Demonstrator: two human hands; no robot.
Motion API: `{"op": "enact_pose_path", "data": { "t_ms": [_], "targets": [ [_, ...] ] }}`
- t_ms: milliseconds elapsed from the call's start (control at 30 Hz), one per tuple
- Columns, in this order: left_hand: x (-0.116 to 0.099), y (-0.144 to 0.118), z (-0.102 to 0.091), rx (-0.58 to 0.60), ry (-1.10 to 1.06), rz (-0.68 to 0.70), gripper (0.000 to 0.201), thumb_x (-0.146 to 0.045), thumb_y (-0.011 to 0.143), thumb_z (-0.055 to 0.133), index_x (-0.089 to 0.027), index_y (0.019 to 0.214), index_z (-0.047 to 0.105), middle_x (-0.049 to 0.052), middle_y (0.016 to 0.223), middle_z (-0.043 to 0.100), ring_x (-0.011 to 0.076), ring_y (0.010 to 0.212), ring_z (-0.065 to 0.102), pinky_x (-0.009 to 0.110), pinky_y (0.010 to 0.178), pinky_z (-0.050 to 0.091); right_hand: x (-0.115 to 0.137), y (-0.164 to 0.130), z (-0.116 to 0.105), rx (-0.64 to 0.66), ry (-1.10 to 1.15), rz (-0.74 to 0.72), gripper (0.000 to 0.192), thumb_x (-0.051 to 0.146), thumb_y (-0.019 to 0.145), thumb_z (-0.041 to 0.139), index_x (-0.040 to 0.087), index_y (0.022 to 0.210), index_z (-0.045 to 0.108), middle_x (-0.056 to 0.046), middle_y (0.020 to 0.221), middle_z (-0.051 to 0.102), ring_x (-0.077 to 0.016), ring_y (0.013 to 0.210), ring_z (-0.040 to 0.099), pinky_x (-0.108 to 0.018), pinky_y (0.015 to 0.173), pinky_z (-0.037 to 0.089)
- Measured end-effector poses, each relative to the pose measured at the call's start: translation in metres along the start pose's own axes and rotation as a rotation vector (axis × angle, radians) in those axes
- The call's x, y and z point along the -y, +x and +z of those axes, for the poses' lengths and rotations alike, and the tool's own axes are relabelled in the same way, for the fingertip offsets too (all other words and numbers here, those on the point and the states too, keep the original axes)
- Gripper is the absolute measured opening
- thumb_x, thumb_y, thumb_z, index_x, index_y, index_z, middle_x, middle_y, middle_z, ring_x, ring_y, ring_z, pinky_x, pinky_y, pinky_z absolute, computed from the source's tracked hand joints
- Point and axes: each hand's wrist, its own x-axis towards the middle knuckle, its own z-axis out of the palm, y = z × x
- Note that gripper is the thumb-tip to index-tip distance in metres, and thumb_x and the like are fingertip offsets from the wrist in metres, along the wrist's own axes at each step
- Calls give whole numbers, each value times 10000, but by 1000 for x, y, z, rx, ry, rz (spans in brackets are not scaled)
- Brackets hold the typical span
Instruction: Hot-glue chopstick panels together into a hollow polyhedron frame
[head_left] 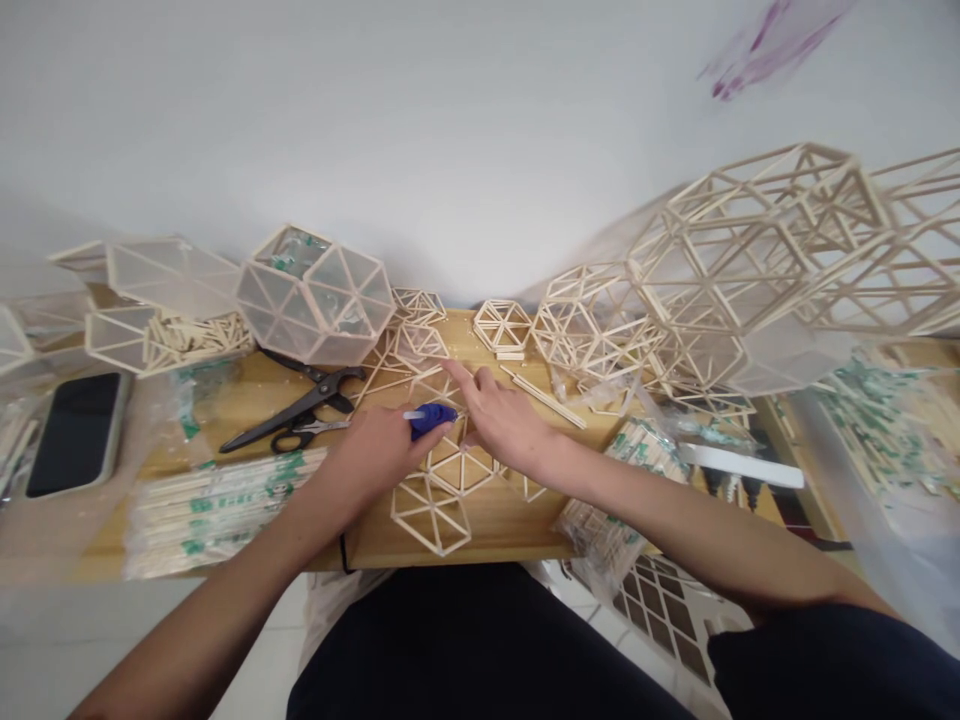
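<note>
My left hand [379, 450] is wrapped round a blue hot glue gun [433, 418]; a pale glue stick end shows at its left. Close beside it, my right hand [499, 415] has its index finger stretched out to the thin wooden sticks at the middle of the table. Its thumb is apart from that finger, and no held thing shows between them. Below both hands lies a flat lattice of wooden stick triangles [433, 515], forming joined hexagons. Part of the lattice is hidden under the hands. A few loose sticks [547, 397] lie to the right.
Black scissors [300, 405], packed stick bundles [217, 510] and a phone [79, 435] lie left. Covered polyhedron [315, 295] stands behind them. Large stick frames [757, 260] rise at the right, near a white power strip [742, 465] and another stick pack [622, 490].
</note>
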Motion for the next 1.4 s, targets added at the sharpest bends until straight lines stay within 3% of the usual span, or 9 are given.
{"op": "enact_pose_path", "data": {
  "t_ms": [167,300,633,833,1067,1267,1400],
  "targets": [
    [-5,7,9,-20,-11,3,519,-565,1030,478,-157,1026,801,177,893,800,319,809,755,394,771,515,1,-1,-2,4,-8,3,1153,287,864,873,285,1691,69,-200,1337,603,-342,1085,755,-410,871,614],
    [-3,4,5,-26,-26,-8,488,-565,1020,505,-181,1008,806,149,859,799,300,794,754,375,758,515,2,-2,-5,11,-5,2,1142,284,862,874,265,1693,90,-207,1338,608,-352,1084,755,-419,865,619],
    [24,-17,1,-62,-62,-90,641,-736,972,463,-215,842,811,104,601,691,281,655,718,332,661,495,4,-3,-10,42,21,10,1153,250,857,878,265,1695,86,-230,1372,588,-364,1162,729,-444,917,608],
    [4,-8,-8,55,51,-82,634,-645,1031,411,-176,929,826,167,767,774,327,743,751,366,674,489,4,-3,-7,23,-14,8,1144,273,878,860,262,1698,62,-205,1339,609,-347,1127,739,-411,886,616],
    [-11,5,-2,41,20,-78,634,-625,1038,412,-160,885,816,183,783,779,337,781,755,387,716,505,3,-2,-2,12,-39,16,1106,304,894,846,274,1690,80,-187,1301,614,-330,1068,756,-394,841,618],
    [4,-11,-7,39,-31,-118,565,-642,998,489,-192,979,830,140,744,759,318,767,740,368,750,504,4,-1,-1,10,-50,23,1149,324,877,865,277,1692,57,-193,1315,612,-327,1037,761,-403,839,626],
    [17,-23,-6,18,-141,-184,557,-682,955,527,-219,921,835,116,680,725,294,731,718,349,747,494,3,0,1,-6,-54,6,1178,314,851,890,267,1692,68,-191,1309,615,-336,1067,755,-398,851,629]
  ]
}}
